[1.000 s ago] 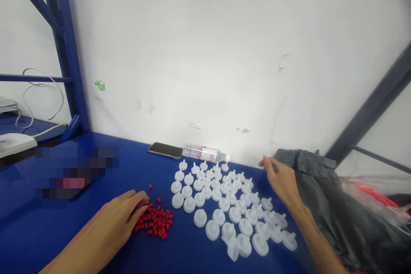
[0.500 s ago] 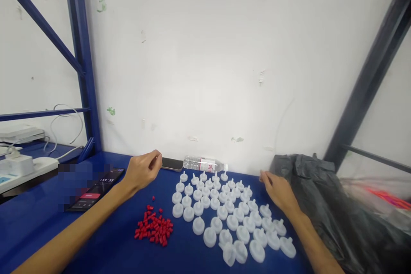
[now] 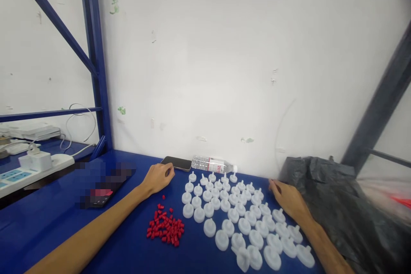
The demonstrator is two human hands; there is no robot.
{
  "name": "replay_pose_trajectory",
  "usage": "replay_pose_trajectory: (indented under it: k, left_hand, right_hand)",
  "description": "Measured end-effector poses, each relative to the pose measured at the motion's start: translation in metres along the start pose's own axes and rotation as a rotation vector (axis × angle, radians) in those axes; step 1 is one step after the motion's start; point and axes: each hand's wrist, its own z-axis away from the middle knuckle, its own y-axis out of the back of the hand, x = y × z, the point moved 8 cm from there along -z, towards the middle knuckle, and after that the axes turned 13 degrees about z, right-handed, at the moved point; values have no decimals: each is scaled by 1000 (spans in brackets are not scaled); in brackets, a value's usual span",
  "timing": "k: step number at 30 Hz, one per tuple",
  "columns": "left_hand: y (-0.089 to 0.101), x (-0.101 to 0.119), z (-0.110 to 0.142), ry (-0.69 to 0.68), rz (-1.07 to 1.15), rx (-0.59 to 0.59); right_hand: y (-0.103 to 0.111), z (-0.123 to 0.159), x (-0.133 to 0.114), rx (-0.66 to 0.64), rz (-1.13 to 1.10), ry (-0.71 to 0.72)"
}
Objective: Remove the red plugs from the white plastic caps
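Note:
My left hand (image 3: 159, 178) rests with curled fingers on the blue tabletop, just in front of a dark phone (image 3: 177, 163); nothing shows in its grip. Below it lies a loose pile of small red caps (image 3: 166, 226). My right hand (image 3: 288, 197) is also closed, at the table's right side beside the black plastic bag (image 3: 316, 188), with nothing visible in it. Between the hands spread many translucent white plastic discs, each with a short stem, such as this disc (image 3: 256, 239). Most lie stem up or tilted, and a few at the front overlap.
A clear water bottle (image 3: 214, 165) lies on its side against the white wall. Another phone (image 3: 111, 186), partly blurred out, is at the left. Further left are a white power strip (image 3: 38, 167) with a plugged-in adapter and cables, and a blue metal frame (image 3: 99, 60).
My left hand has come down from above the table onto its surface near the phone. The view has turned slightly left; the right hand stays by the bag, and discs and caps look undisturbed.

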Motion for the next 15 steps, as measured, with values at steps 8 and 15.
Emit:
replay_pose_trajectory:
  k: [8, 15]
  left_hand:
    - [-15, -6, -5, 38, 44, -120]
    - [-18, -4, -6, 41, 76, -151]
  right_hand:
    - [-45, -16, 4, -213, 38, -6]
    - [-53, -14, 14, -277, -37, -32]
